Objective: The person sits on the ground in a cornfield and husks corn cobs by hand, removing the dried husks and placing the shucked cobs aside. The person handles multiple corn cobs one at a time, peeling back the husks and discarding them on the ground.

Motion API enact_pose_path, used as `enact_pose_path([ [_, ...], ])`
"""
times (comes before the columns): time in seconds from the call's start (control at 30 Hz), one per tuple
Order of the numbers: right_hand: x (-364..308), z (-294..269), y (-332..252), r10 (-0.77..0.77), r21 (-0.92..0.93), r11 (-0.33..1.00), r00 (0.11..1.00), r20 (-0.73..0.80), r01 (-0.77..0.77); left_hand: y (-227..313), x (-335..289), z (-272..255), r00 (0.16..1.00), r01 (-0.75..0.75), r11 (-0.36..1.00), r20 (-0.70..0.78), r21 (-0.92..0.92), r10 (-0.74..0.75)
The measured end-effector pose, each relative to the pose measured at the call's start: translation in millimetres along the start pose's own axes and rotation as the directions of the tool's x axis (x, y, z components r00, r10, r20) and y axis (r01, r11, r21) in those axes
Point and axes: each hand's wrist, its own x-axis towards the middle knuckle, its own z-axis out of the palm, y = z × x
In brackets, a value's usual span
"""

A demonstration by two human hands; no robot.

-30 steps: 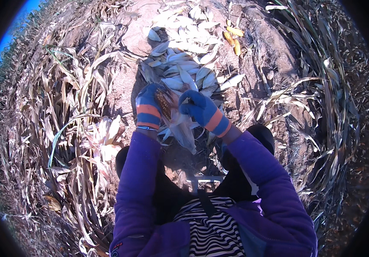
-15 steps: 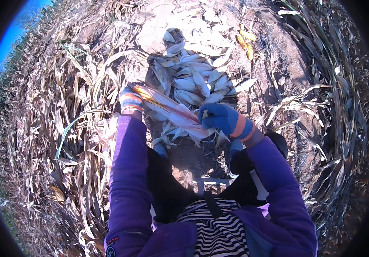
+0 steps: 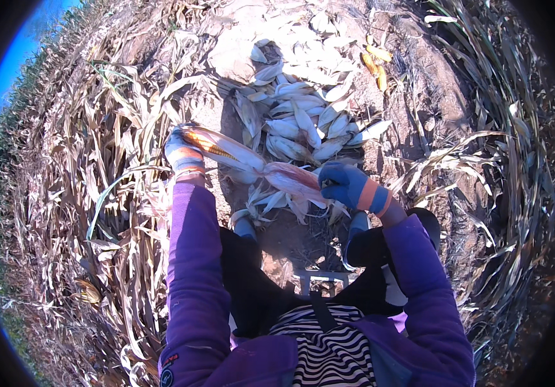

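Between my gloved hands stretches an ear of corn (image 3: 216,151), its yellow kernels partly bared near my left hand. My left hand (image 3: 184,153) is closed round the kernel end of the ear. The pale, reddish husk (image 3: 293,178) is peeled back and pulled taut toward the right, pinched where it leaves the cob. Its far end is gripped by my right hand (image 3: 348,186), whose fingers are curled shut. Just beyond the ear lies a pile of ears still in their husks (image 3: 290,122).
Several bare yellow cobs (image 3: 376,66) lie on the soil at the far right. Dry stalks and leaves (image 3: 129,213) cover the left side; more stalks (image 3: 513,161) are heaped at the right. Loose husks (image 3: 271,201) lie near my shoes (image 3: 245,227).
My hands have moved farther apart, the left one leftward and the right one slightly right. The husk is now drawn out straighter and twisted narrow next to the cob.
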Motion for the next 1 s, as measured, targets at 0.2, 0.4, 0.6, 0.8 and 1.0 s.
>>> enact_pose_path([
  [0.2, 5.9, 6.6, 1.7, -0.192, -0.227, 0.955, 0.981, 0.009, 0.189, -10.5, -38.0, 31.1, 0.96, -0.217, 0.975, 0.194, 0.046, 0.204],
  [0.4, 15.5, -12.5, -55.3, -0.26, -0.115, 0.959, 0.966, 0.003, 0.259, -21.4, -56.0, 41.9, 0.947, -0.178, 0.984, 0.275, 0.009, 0.169],
  [0.6, 40.7, -31.4, -81.3, -0.142, 0.021, 0.989, 0.988, -0.066, 0.143, -31.6, -65.0, 48.8, 0.912, -0.219, 0.966, 0.38, 0.135, 0.153],
  [0.8, 96.9, 6.3, -7.1, -0.179, -0.233, 0.967, 0.918, -0.355, 0.099, -48.0, -84.8, 66.3, 0.917, -0.159, 0.975, 0.389, 0.152, 0.089],
  [1.0, 122.4, 48.5, 1.1, -0.164, -0.238, 0.97, 0.861, -0.481, 0.052, -72.2, -92.3, 57.4, 0.877, 0.077, 0.989, 0.464, 0.122, -0.126],
])
